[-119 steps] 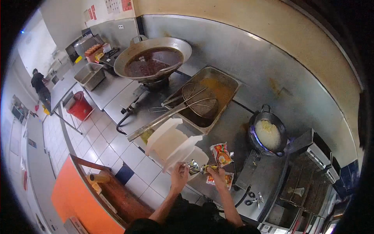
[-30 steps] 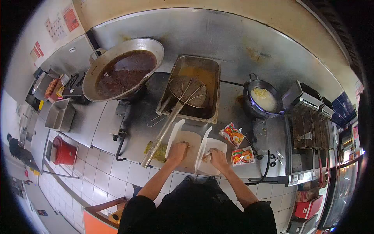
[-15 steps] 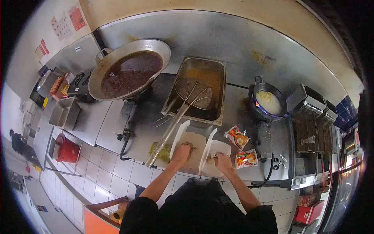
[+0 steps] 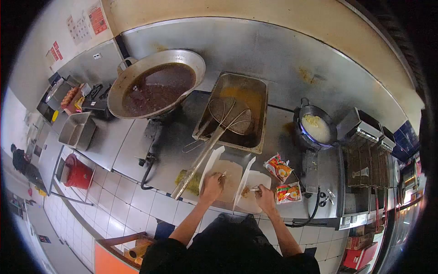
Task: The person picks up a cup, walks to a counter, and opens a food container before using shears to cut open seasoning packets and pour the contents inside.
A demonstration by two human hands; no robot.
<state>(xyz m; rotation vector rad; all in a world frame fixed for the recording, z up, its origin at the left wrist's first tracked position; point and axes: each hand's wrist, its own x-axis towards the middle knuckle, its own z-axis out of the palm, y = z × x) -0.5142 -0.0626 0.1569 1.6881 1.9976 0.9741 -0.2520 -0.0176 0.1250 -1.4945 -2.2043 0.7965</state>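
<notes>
Left hand (image 4: 212, 186) and right hand (image 4: 265, 199), fingers curled, hold unclear, over cartons (image 4: 233, 176) at bench's (image 4: 175, 137) front edge; room left of strainer (image 4: 200, 162).

At ten o'clock, a big, round, grey metal wok (image 4: 194, 61) holds dark red-brown liquid (image 4: 159, 89). Just above the middle, a round metal strainer (image 4: 222, 131) rests at a deep steel tray (image 4: 258, 119), its long handle poking out toward seven o'clock. Both are on the shiny steel surface (image 4: 175, 142). At nine o'clock is a grey, box-shaped metal pan (image 4: 82, 141), and below it a red plastic bucket (image 4: 78, 173). A person in a black top (image 4: 20, 160) stands farther left. At four o'clock is a red box (image 4: 358, 256).
</notes>
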